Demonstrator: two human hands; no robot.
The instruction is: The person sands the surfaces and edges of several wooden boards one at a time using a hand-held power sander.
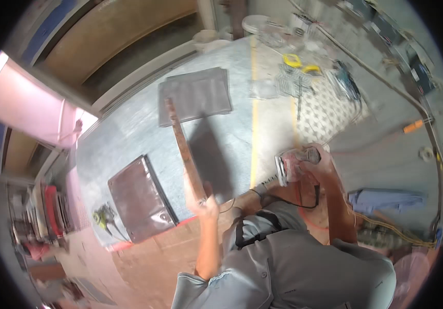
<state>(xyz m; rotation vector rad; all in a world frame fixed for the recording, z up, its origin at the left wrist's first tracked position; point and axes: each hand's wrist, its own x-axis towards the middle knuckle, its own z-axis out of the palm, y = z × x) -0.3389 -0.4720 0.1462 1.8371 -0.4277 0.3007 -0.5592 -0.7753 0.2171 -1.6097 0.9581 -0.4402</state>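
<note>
My left hand (205, 206) is closed around the near end of a flat brown panel (185, 149), seen edge-on and raised over the blue-grey table (242, 134). A dark shadow lies to its right. At the table's right side, my right hand (322, 159) grips a red power sander (293, 162) with its pale base plate turned left, away from the panel. Left of the panel rests a stack of glossy dark brown panels (139, 198). Beyond it lies another stack of dull grey-brown panels (201, 92).
A green tool (105, 219) sits at the table's left edge. Toward the far right are yellow items (292, 61), a teal power tool (347, 82) and a patterned sheet (322, 110). Folded blue cloth (386, 200) lies to the right. A dark cord (296, 205) hangs near my body.
</note>
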